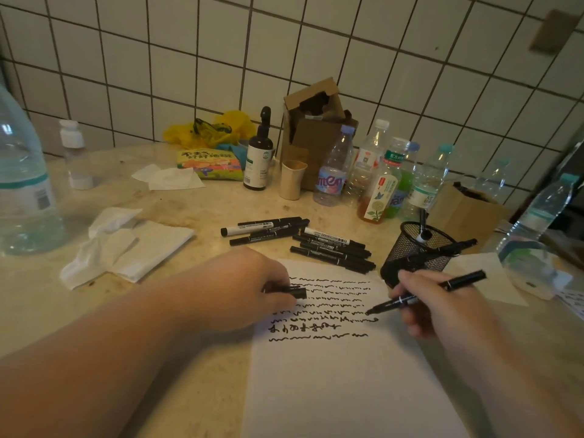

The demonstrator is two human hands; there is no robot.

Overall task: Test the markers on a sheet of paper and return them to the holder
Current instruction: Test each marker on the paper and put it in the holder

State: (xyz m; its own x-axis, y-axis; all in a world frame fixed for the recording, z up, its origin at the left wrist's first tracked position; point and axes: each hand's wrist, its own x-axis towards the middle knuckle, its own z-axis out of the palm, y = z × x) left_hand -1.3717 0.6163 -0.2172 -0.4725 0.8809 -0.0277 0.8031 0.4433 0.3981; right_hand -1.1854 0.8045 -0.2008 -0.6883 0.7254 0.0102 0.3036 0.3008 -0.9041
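Note:
A white sheet of paper (341, 380) lies on the counter, its upper part covered with rows of black squiggles. My right hand (442, 306) grips a black marker (426, 295), its tip touching the paper at the right end of a squiggle line. My left hand (249, 286) rests on the sheet's top-left corner and pinches a black marker cap (292, 292). Several loose black and white markers (303, 240) lie in two piles beyond the sheet. The black mesh holder (417, 251) stands at the sheet's top right with a few markers in it.
Several plastic bottles (379, 178) and a brown cardboard box (316, 134) stand behind the markers. A large water bottle (22, 181) is at far left, crumpled tissues (123, 245) beside it. A tiled wall (284, 52) closes the back.

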